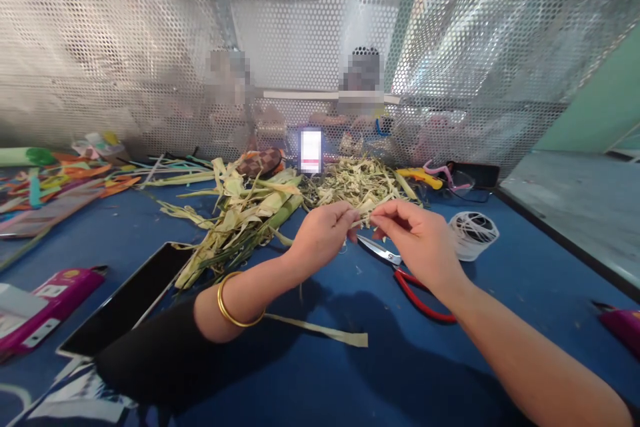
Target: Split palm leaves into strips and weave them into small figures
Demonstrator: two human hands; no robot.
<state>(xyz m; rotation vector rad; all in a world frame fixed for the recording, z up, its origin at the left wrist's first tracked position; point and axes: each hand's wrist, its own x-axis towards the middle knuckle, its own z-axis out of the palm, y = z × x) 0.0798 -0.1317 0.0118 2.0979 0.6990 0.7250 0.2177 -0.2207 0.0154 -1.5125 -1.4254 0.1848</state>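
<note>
My left hand [320,233], a gold bangle on its wrist, is closed in a pinch at the middle of the table. Close by on its right, my right hand [423,240] pinches too. A thin pale husk strip [365,219] runs between the fingertips; its ends are hidden by the fingers. Scissors with red handles [417,300] lie partly under my right hand. Behind both hands is a heap of shredded dry husk [357,180]. Longer pale green husk leaves [240,220] lie to the left. A single flat strip [335,333] rests on the table nearer me.
A roll of white string [473,235] stands right of my hand. At left lie a black tablet [130,293], a magenta power strip [55,307] and coloured strips [60,193]. A lit phone [311,150] stands before the perforated metal screen [310,27]; people sit behind it.
</note>
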